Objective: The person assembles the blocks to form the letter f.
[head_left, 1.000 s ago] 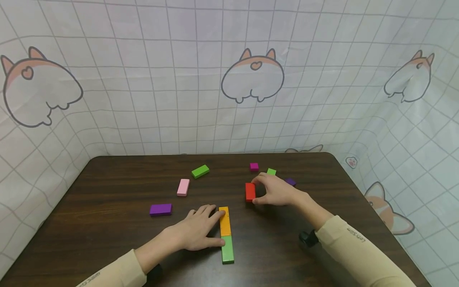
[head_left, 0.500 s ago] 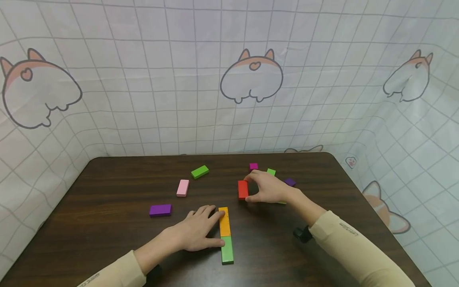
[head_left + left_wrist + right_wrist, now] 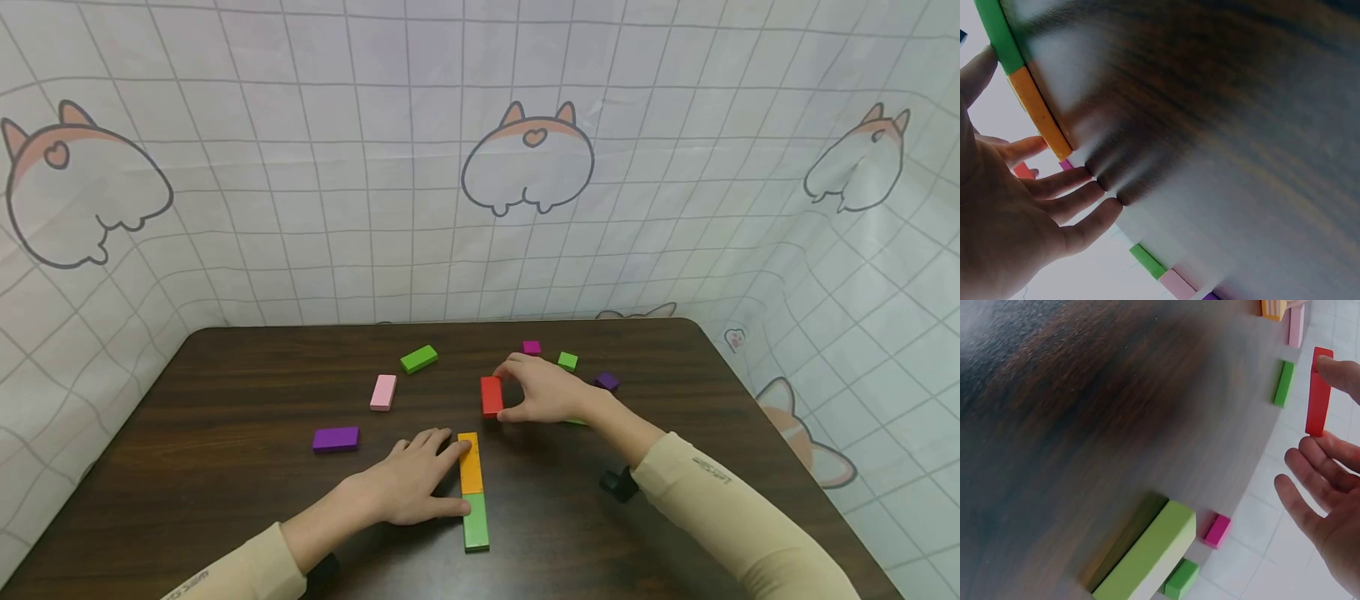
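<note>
My right hand pinches a red block by its two ends, thumb at the near end and a fingertip at the far end. In the right wrist view the red block is held up off the table, the other fingers loosely bent below it. An orange block and a green block lie end to end in a straight line on the table. My left hand rests beside them, fingers spread. Its index fingertip touches the orange block and its thumb touches the green block.
On the dark wooden table lie a purple block, a pink block and a green block. Behind my right hand are magenta, small green and dark purple blocks. My arm partly hides a light green block.
My right hand has carried the red block leftward, closer to the far end of the orange block. The left hand and the two lined-up blocks stay in place.
</note>
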The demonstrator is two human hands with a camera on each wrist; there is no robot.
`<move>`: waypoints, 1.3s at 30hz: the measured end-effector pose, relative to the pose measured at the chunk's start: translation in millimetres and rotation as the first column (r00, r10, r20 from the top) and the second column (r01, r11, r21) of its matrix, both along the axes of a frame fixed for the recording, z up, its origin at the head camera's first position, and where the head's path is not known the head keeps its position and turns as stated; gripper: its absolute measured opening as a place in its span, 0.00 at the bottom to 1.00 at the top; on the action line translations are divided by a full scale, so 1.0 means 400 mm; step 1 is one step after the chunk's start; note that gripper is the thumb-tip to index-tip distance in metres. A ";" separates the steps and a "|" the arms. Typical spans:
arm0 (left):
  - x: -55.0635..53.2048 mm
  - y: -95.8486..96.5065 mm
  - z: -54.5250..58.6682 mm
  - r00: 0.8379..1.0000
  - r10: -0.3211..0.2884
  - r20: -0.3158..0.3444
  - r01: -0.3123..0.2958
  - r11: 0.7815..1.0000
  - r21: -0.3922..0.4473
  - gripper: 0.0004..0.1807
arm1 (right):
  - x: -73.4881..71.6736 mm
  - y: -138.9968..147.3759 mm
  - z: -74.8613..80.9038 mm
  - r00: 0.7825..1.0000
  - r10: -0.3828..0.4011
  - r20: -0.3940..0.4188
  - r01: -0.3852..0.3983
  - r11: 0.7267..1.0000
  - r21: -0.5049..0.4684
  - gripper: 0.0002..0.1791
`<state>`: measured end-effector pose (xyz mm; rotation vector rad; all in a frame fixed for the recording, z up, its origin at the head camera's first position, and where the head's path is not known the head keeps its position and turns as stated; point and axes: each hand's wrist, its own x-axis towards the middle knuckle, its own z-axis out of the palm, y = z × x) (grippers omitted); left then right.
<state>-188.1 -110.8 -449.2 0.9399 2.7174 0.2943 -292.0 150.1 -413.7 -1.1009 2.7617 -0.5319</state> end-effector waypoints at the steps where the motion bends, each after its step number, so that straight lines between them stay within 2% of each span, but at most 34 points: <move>1: 0.000 0.000 0.000 1.000 0.001 0.000 -0.001 1.000 -0.001 0.47 | 0.000 -0.003 -0.001 1.000 0.003 0.000 -0.003 1.000 0.004 0.33; 15: 0.007 0.004 -0.001 1.000 0.006 0.011 -0.007 1.000 0.006 0.47 | -0.002 -0.043 -0.028 0.999 0.049 0.010 -0.050 0.999 0.012 0.33; 39: 0.017 0.010 0.001 1.000 0.012 0.010 -0.012 1.000 0.001 0.47 | -0.004 -0.068 -0.060 0.998 0.062 0.031 -0.062 0.998 -0.015 0.33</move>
